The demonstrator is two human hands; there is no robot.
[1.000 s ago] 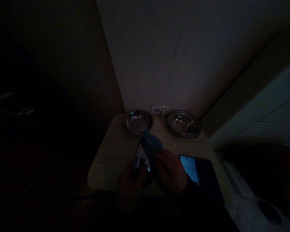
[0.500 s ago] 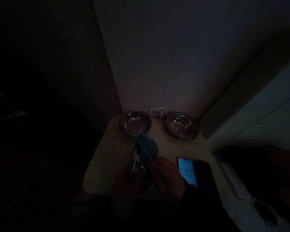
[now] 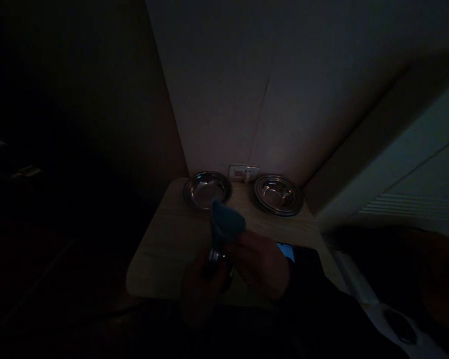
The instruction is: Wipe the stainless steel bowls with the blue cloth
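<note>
The room is very dark. My left hand [image 3: 199,281] grips a shiny steel plate [image 3: 214,257] held on edge above the front of a small wooden table [image 3: 164,249]. My right hand [image 3: 260,264] is closed on a blue cloth [image 3: 224,223] that rests against the top of that plate. The cloth hides most of the plate's upper rim. Two more steel plates lie flat at the back of the table, the left plate [image 3: 207,189] and the right plate [image 3: 279,194].
A lit phone [image 3: 286,250] lies on the table behind my right wrist, mostly hidden. A wall socket [image 3: 243,173] sits between the two flat plates. Walls close in behind the table. White bedding [image 3: 381,314] lies at lower right. The left side is black.
My right hand and the cloth have shifted up and over the plate, now covering most of the phone screen. The held plate has turned more edge-on. The view drifted slightly.
</note>
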